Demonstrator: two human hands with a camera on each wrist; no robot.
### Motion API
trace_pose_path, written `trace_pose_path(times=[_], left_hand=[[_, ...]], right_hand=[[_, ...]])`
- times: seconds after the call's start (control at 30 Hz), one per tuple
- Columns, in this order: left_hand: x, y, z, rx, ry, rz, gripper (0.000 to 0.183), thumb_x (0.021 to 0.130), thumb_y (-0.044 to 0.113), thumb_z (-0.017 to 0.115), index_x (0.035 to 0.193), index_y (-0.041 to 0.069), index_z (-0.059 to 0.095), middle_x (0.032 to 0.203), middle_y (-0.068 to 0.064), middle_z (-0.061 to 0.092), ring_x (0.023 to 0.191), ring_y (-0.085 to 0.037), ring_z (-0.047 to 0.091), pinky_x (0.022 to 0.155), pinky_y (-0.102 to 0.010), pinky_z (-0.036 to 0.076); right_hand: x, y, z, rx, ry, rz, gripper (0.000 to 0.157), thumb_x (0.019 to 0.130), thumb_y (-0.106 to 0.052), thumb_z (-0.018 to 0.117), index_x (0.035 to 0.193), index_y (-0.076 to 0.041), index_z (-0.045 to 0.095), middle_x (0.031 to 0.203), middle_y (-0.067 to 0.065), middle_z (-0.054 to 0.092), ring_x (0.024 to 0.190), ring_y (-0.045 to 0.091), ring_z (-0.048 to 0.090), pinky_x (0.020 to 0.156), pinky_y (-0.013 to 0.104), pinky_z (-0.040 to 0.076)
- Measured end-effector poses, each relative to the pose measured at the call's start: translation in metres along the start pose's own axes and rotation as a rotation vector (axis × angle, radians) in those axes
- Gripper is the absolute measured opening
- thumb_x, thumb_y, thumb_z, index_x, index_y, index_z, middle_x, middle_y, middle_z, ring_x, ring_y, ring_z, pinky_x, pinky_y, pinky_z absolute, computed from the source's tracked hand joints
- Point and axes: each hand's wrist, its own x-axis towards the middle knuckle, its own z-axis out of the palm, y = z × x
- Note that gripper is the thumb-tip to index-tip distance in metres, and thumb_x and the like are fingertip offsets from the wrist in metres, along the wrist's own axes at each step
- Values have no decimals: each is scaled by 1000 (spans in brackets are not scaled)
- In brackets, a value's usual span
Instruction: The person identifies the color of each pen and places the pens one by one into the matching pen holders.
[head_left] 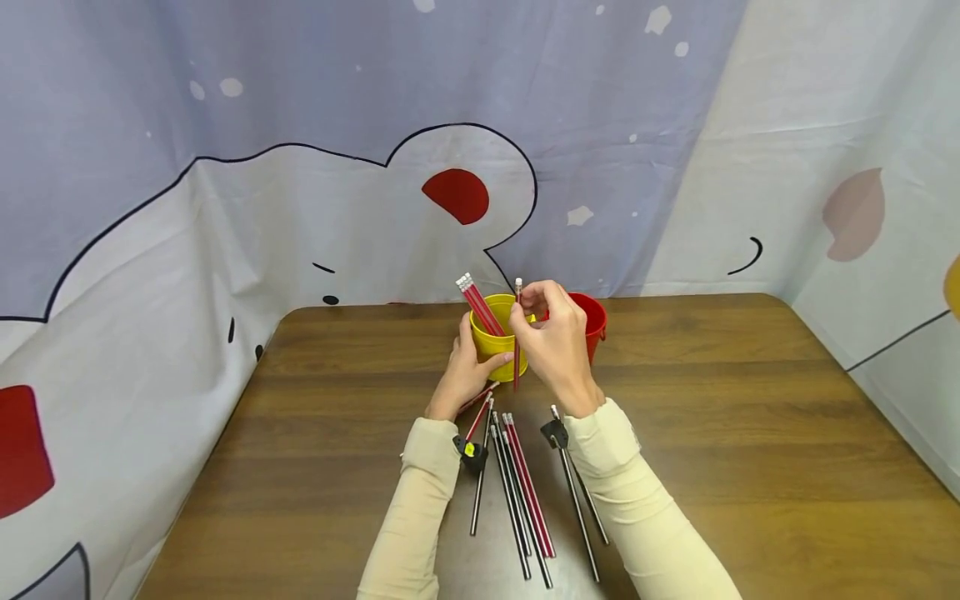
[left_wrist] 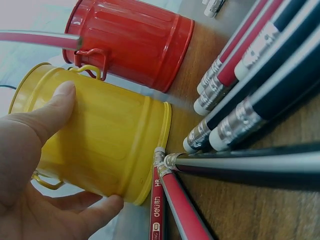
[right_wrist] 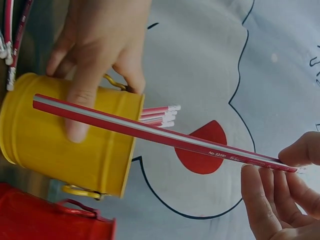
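Observation:
My left hand (head_left: 460,375) grips a small yellow bucket (head_left: 491,347), thumb across its near side and fingers around the far side, as the left wrist view also shows. Several red pencils (head_left: 482,307) lean inside it, their white erasers above the rim. Between thumb and fingertips, my right hand (head_left: 558,342) pinches another red pencil (right_wrist: 150,132) near its eraser end. In the head view that pencil hangs upright in front of the bucket, eraser up, its lower end near the bucket's base. A red bucket (left_wrist: 130,45) stands just right of the yellow one, partly hidden behind my right hand.
Black pencils (head_left: 513,500) and red pencils (head_left: 534,496) lie on the wooden table (head_left: 712,400) between my forearms. More dark pencils (head_left: 577,512) lie by my right sleeve. A few pencil ends (left_wrist: 160,157) lie close to the yellow bucket's base. A printed curtain (head_left: 600,125) hangs behind the table.

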Motion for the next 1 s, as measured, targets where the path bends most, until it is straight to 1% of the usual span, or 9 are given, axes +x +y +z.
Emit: trace_pose_path(times=[0.17, 0.23, 0.4, 0.47, 0.63, 0.73, 0.87, 1.0], left_hand=[[2, 1, 0, 4, -1, 19, 94, 78, 45, 67, 146, 26, 4, 130, -14, 37, 121, -32, 40, 103, -52, 30], [2, 1, 0, 5, -5, 17, 94, 78, 45, 67, 146, 28, 4, 130, -14, 38, 121, -31, 40, 103, -51, 30], [2, 1, 0, 9, -16, -3, 94, 78, 49, 66, 145, 31, 2, 130, -14, 37, 121, -31, 41, 104, -50, 30], [2, 0, 0, 9, -19, -2, 95, 77, 51, 65, 145, 30, 2, 130, -15, 36, 121, -32, 41, 104, -50, 30], [2, 0, -2, -27, -17, 8, 97, 76, 53, 66, 146, 28, 3, 130, -13, 35, 123, -32, 38, 103, -53, 29], [1, 0, -2, -37, -19, 9, 95, 76, 52, 66, 145, 33, 4, 130, -11, 35, 123, -31, 36, 103, -54, 28], [1, -1, -2, -42, -20, 17, 91, 77, 49, 66, 142, 39, 4, 129, -9, 35, 123, -30, 36, 104, -54, 27], [0, -2, -2, -46, -16, 29, 90, 79, 49, 66, 143, 39, 4, 128, -9, 36, 121, -30, 36, 104, -53, 28]], right_hand=[[14, -2, 0, -9, 10, -21, 9, 81, -8, 61, 87, -2, 59, 81, 6, 59, 70, 15, 60, 57, 28, 54], [19, -4, 0, -13, 12, -30, 9, 82, -9, 61, 88, -2, 59, 82, 6, 60, 71, 14, 60, 59, 27, 54], [29, -7, 1, -13, 8, -49, 10, 82, -9, 61, 89, -2, 59, 83, 6, 60, 73, 15, 59, 60, 28, 54], [33, -9, 2, -16, 3, -55, 10, 82, -9, 61, 89, -2, 59, 83, 6, 60, 73, 15, 59, 59, 28, 54], [49, -12, 3, -32, 4, -80, 9, 82, -8, 60, 87, -1, 59, 81, 7, 60, 72, 16, 59, 59, 30, 52], [58, -15, 4, -33, 9, -90, 8, 82, -8, 59, 86, -1, 58, 80, 7, 60, 71, 16, 58, 59, 32, 52], [64, -19, 6, -22, 1, -94, 8, 81, -8, 58, 85, -1, 59, 80, 6, 60, 70, 15, 58, 59, 28, 51], [66, -19, 10, -26, -1, -95, 8, 81, -7, 58, 86, -2, 59, 80, 6, 60, 71, 15, 58, 63, 24, 48]])
